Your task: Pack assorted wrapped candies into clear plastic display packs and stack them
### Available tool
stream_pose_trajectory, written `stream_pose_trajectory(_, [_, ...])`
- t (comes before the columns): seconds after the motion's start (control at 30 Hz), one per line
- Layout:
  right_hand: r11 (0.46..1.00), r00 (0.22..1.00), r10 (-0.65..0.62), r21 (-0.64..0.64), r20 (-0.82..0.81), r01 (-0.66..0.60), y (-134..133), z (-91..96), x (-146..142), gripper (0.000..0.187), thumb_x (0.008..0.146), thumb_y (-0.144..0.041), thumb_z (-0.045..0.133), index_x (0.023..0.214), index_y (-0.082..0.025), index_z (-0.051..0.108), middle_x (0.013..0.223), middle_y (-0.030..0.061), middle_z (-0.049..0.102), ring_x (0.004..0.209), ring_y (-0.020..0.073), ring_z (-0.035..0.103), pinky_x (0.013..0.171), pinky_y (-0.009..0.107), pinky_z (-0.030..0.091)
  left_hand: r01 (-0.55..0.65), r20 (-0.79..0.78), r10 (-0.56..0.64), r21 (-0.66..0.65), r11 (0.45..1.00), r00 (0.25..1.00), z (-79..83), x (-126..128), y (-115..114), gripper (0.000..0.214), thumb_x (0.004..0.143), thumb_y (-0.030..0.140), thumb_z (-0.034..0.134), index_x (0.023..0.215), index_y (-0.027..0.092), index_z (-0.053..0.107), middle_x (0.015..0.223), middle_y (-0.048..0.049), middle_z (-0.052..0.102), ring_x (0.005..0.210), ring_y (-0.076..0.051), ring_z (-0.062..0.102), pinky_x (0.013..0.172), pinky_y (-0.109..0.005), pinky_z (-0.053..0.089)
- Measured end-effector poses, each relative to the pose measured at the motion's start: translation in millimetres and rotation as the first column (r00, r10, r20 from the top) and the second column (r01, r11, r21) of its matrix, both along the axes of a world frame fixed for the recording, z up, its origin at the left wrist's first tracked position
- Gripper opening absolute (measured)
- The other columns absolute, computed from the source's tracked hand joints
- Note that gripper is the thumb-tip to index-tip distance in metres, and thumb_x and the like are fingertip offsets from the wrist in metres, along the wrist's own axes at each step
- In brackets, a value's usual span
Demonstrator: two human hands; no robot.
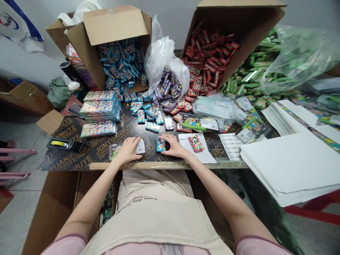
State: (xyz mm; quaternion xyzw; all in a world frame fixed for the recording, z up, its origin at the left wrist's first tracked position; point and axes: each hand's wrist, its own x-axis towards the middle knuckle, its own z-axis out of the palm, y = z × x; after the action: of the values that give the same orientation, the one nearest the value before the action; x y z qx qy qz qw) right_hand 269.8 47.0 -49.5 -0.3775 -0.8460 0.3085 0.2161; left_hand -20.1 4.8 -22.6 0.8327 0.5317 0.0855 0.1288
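My left hand (129, 149) lies over a flat printed packet (114, 150) with a grey barcode end, its fingers and thumb curved round it at the table's front. Beside it, my right hand (172, 146) closes on a small blue box (160, 144) between thumb and fingers. To the right, a red box (196, 143) sits on a white sheet (209, 156). Just behind my hands are a white-and-black box (168, 124) and several loose blue boxes (152, 126).
Wrapped multipacks (98, 106) are stacked at left, near a tape dispenser (64, 144). Behind stand cartons of blue boxes (122, 60) and red boxes (209, 53). Purple boxes (170, 86) spill from a plastic bag. Green boxes (249, 67) and white card sheets (292, 163) lie right.
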Motion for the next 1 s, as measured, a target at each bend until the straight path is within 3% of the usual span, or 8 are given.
stream_pose_trajectory(0.1, [0.994,0.992,-0.046,0.096,-0.119,0.058,-7.9,8.5,-10.6,0.072,0.071,-0.043,0.076,0.135,-0.022,0.05,0.128,0.0135,0.055,0.12,0.029,0.053,0.1,0.045,0.041,0.007,0.01,-0.007,0.003,1.0,1.0,1.0,5.7,-1.1,0.087,0.062,0.042,0.075,0.137,0.016,0.042,0.124,-0.0139,0.055,0.116,-0.032,0.05,0.104,-0.046,0.036])
stream_pose_trajectory(0.27, [0.952,0.99,-0.064,0.305,0.127,0.023,-24.8,31.6,-27.2,0.063,0.073,-0.037,0.074,0.13,-0.016,0.055,0.132,0.0199,0.053,0.12,0.0353,0.049,0.094,0.051,0.039,0.044,0.09,-0.044,0.001,0.999,0.995,3.9,14.2,-1.2,0.09,0.061,0.039,0.076,0.14,0.016,0.039,0.125,-0.0141,0.054,0.116,-0.031,0.049,0.102,-0.045,0.038])
stream_pose_trajectory(0.4, [0.958,0.985,-0.014,0.284,0.169,-0.035,-30.3,37.2,-31.3,0.062,0.071,-0.038,0.074,0.125,-0.013,0.058,0.128,0.0208,0.055,0.116,0.0345,0.051,0.091,0.049,0.039,0.053,0.143,-0.053,0.002,0.999,0.988,6.5,17.3,0.7,0.092,0.061,0.036,0.077,0.142,0.015,0.037,0.126,-0.0145,0.053,0.118,-0.032,0.048,0.104,-0.047,0.037])
stream_pose_trajectory(0.6, [0.975,0.993,0.12,0.189,0.01,-0.12,-25.7,29.7,-28.2,0.064,0.072,-0.04,0.074,0.128,-0.017,0.054,0.128,0.0169,0.056,0.118,0.0304,0.051,0.097,0.046,0.037,0.155,0.181,-0.146,-0.04,0.987,0.973,8.7,22.1,0.1,0.091,0.06,0.034,0.078,0.14,0.018,0.039,0.13,-0.0145,0.053,0.119,-0.032,0.049,0.105,-0.049,0.037])
stream_pose_trajectory(0.73, [0.972,0.989,-0.086,0.206,-0.124,0.11,-33.5,24.2,-31.5,0.076,0.077,-0.054,0.069,0.138,-0.019,0.042,0.129,0.0153,0.058,0.121,0.0306,0.05,0.101,0.047,0.033,0.055,0.193,-0.048,-0.033,0.998,0.98,10.1,21.0,0.6,0.089,0.061,0.039,0.079,0.138,0.016,0.042,0.129,-0.0149,0.053,0.119,-0.031,0.049,0.103,-0.047,0.039])
stream_pose_trajectory(0.83, [0.978,0.995,-0.033,0.204,-0.093,0.051,-32.9,22.6,-34.8,0.058,0.089,-0.047,0.055,0.139,-0.021,0.042,0.116,0.0106,0.068,0.114,0.026,0.055,0.103,0.047,0.028,0.029,0.181,-0.023,-0.028,0.999,0.983,10.7,19.6,1.2,0.089,0.061,0.04,0.079,0.138,0.015,0.043,0.128,-0.0146,0.054,0.118,-0.031,0.049,0.103,-0.046,0.04])
stream_pose_trajectory(0.9, [0.969,0.995,-0.088,0.226,-0.046,0.096,-18.2,21.5,-32.8,0.046,0.094,-0.04,0.047,0.136,-0.021,0.047,0.115,0.0098,0.068,0.114,0.0247,0.055,0.103,0.046,0.027,0.033,0.16,-0.027,-0.035,0.999,0.987,10.2,19.9,1.2,0.089,0.061,0.041,0.079,0.138,0.014,0.043,0.127,-0.0152,0.054,0.117,-0.032,0.05,0.103,-0.046,0.04])
stream_pose_trajectory(1.0, [0.893,0.926,-0.361,0.328,0.113,0.308,23.2,17.3,-21.5,0.048,0.088,-0.033,0.053,0.133,-0.019,0.051,0.134,0.0148,0.056,0.126,0.0307,0.044,0.103,0.048,0.026,0.021,0.13,-0.014,-0.048,0.999,0.991,7.4,21.9,0.7,0.089,0.061,0.04,0.078,0.138,0.015,0.042,0.127,-0.0144,0.054,0.117,-0.032,0.05,0.102,-0.046,0.04])
